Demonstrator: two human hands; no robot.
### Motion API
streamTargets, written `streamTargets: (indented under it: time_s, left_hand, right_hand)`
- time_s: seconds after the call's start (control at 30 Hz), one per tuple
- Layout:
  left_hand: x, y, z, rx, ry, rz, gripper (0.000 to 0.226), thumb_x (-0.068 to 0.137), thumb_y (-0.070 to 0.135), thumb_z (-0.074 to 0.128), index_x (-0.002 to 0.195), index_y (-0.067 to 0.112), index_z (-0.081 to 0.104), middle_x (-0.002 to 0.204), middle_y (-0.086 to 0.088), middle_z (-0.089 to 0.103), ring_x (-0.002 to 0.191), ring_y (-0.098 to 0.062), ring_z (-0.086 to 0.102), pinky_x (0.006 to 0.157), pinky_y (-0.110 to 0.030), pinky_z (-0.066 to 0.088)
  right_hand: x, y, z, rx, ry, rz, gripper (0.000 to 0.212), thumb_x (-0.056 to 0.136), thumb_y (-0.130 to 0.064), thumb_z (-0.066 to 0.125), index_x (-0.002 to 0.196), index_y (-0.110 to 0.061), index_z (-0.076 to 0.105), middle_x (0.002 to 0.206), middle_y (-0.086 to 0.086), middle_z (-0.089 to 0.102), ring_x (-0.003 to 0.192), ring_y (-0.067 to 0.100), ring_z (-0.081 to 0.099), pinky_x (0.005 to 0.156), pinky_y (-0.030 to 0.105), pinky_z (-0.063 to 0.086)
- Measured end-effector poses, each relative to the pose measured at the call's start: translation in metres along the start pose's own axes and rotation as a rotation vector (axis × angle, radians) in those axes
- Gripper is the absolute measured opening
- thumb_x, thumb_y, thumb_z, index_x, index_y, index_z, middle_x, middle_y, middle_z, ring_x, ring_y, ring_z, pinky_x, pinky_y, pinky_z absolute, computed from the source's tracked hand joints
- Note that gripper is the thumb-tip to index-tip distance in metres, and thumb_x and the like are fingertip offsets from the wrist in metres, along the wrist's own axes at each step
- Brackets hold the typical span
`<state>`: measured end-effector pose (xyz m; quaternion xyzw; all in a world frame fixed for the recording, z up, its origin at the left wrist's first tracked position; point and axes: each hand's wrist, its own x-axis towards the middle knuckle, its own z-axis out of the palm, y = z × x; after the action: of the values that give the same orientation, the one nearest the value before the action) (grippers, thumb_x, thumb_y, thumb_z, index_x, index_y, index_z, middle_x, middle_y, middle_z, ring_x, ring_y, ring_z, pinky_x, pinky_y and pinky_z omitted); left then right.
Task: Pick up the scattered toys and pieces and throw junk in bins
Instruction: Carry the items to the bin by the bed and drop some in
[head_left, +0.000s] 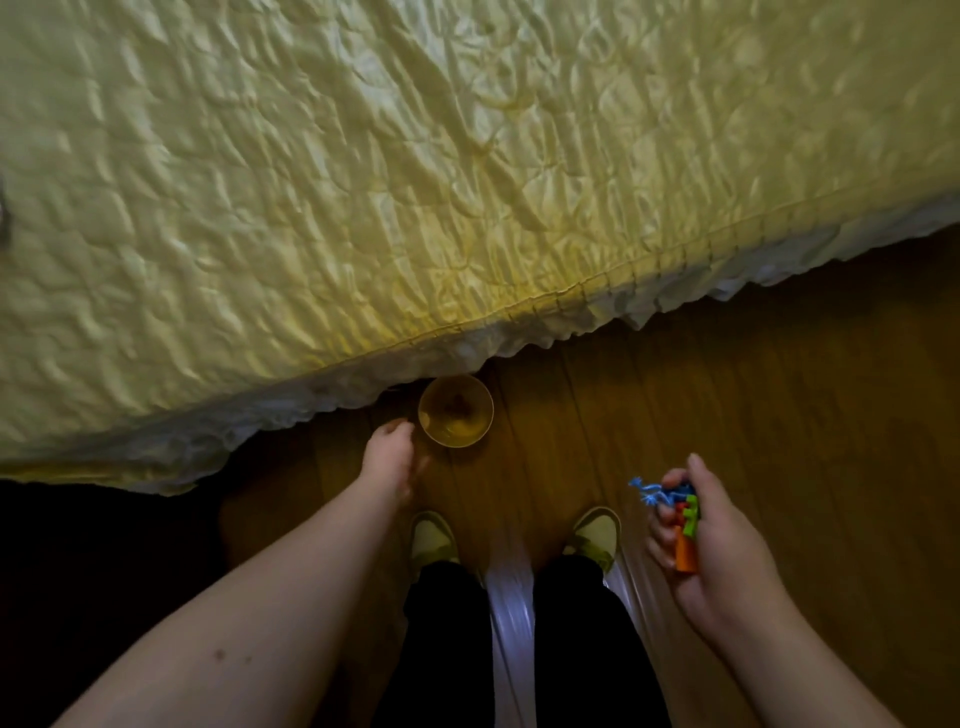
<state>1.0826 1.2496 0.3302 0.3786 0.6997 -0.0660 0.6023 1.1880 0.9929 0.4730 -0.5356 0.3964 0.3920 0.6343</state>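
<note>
A small round cup (456, 410) stands upright on the wooden floor just under the bed's edge, with something dark inside that I cannot make out. My left hand (388, 457) reaches down beside the cup's left rim, fingers curled, holding nothing that I can see. My right hand (711, 540) is raised at the right and closed around a bunch of small plastic toy pieces (683, 519): a blue spiky figure on top, green and red bits, an orange piece below.
A bed with a quilted yellow cover (415, 182) and a white frill fills the upper half. My two feet in pale shoes (434, 538) stand on the wooden floor (779, 415). Dark shadow lies at the lower left.
</note>
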Motion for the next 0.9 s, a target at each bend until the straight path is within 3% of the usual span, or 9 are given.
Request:
streamTargets:
  time_s: [0.13, 0.37, 0.53, 0.67, 0.9]
  left_hand:
    - [-0.05, 0.002, -0.015, 0.104, -0.049, 0.101, 0.031, 0.099, 0.016, 0.046, 0.129, 0.02, 0.053, 0.117, -0.005, 0.057, 0.104, -0.018, 0.059, 0.089, -0.039, 0.055]
    - [-0.161, 0.021, -0.021, 0.197, -0.241, 0.099, 0.024, 0.101, 0.025, 0.043, 0.116, 0.02, 0.06, 0.112, -0.007, 0.065, 0.101, -0.021, 0.065, 0.083, -0.035, 0.056]
    - [-0.249, 0.04, -0.006, 0.544, -0.446, 0.282, 0.022, 0.1, 0.024, 0.044, 0.11, 0.018, 0.063, 0.098, -0.007, 0.065, 0.076, -0.016, 0.06, 0.059, -0.024, 0.046]
    - [-0.317, 0.042, 0.008, 0.839, -0.561, 0.413, 0.023, 0.099, 0.027, 0.044, 0.101, 0.018, 0.064, 0.088, -0.005, 0.064, 0.069, -0.016, 0.057, 0.059, -0.028, 0.046]
    - [-0.435, 0.015, 0.053, 1.207, -0.762, 0.656, 0.023, 0.1, 0.027, 0.042, 0.097, 0.017, 0.062, 0.083, -0.002, 0.063, 0.064, -0.012, 0.056, 0.056, -0.023, 0.044]
  right_hand:
    - [-0.037, -0.019, -0.001, 0.132, -0.01, -0.006, 0.033, 0.097, -0.042, 0.045, 0.079, -0.016, 0.053, 0.053, -0.002, 0.046, 0.039, 0.007, 0.038, 0.035, 0.019, 0.026]
    - [-0.114, -0.052, -0.016, 0.275, -0.025, -0.048, 0.029, 0.098, -0.039, 0.047, 0.081, -0.015, 0.051, 0.055, -0.002, 0.044, 0.041, 0.007, 0.037, 0.034, 0.019, 0.027]
    - [-0.173, -0.065, -0.045, 0.361, 0.017, -0.122, 0.027, 0.098, -0.036, 0.049, 0.082, -0.014, 0.051, 0.056, -0.002, 0.044, 0.042, 0.008, 0.037, 0.036, 0.02, 0.026]
    - [-0.228, -0.066, -0.074, 0.413, 0.07, -0.21, 0.028, 0.1, -0.034, 0.046, 0.081, -0.014, 0.05, 0.055, -0.002, 0.045, 0.041, 0.008, 0.038, 0.036, 0.02, 0.025]
    - [-0.307, -0.054, -0.151, 0.376, 0.208, -0.322, 0.026, 0.101, -0.033, 0.045, 0.087, -0.011, 0.052, 0.062, 0.001, 0.047, 0.048, 0.009, 0.041, 0.041, 0.021, 0.03]
